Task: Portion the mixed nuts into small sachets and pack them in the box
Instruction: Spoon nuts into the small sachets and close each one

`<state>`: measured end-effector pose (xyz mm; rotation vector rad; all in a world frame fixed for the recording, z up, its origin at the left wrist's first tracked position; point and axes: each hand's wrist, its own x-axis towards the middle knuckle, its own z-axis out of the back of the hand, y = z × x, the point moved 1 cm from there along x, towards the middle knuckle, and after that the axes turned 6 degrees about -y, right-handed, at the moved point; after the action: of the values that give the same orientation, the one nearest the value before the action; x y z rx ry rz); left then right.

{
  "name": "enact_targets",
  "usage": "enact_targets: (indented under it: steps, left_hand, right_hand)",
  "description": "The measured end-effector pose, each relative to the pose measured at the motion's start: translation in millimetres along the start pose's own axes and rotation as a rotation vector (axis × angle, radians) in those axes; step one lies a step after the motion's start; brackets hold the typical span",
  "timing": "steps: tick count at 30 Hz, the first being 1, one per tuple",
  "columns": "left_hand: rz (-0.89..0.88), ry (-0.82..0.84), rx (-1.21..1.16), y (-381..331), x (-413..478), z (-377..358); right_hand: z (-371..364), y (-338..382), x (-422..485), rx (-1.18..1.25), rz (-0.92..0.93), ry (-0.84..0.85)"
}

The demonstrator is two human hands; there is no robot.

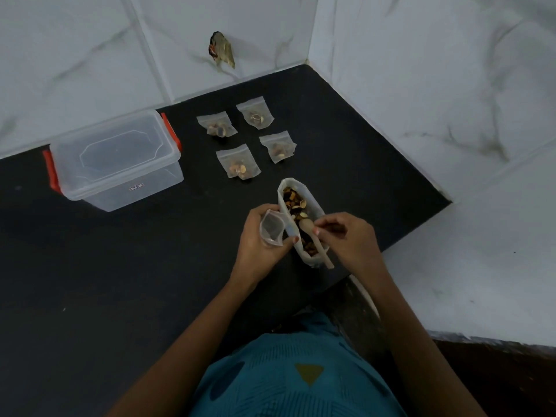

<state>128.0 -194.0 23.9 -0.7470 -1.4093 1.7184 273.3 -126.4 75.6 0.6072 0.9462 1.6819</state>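
While the left hand [258,236] pinches an empty sachet [271,229], mouth held open just beside the big bag [314,206] of mixed nuts [293,203], the right hand [346,236] has its fingers closed round a wooden spoon [308,227] lying in that bag, seemingly unloaded. A good scoop would be modest and level, tipped close over the sachet's mouth so nothing spills on the worktop [150,266]. Four filled sachets [238,161] lie farther off, right of the lidded box [115,159].
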Motion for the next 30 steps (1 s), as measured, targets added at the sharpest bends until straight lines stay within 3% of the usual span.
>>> enact_targets:
  steps: [5,8,19,22,24,26,30]
  left_hand:
    - [0.077,0.039,0.007,13,1,-3]
    - [0.121,0.057,0.007,16,1,-8]
    - [0.230,0.007,0.160,26,7,-35]
    - [0.240,0.004,0.182,24,7,-36]
    - [0.250,0.012,0.175,24,6,-34]
    - [0.270,0.024,0.172,25,5,-32]
    - [0.287,0.012,0.163,26,3,-31]
  right_hand:
    - [-1,-30,-10,-0.405,0.032,0.262]
    - [-7,-40,-16,-0.594,0.132,0.310]
    - [-2,-36,16,-0.079,0.104,-0.016]
    - [1,-39,20,-0.076,0.107,-0.089]
    - [10,-38,21,-0.097,0.224,-0.129]
    - [21,-35,20,-0.112,0.320,-0.116]
    - [30,-26,14,-0.165,0.351,0.069]
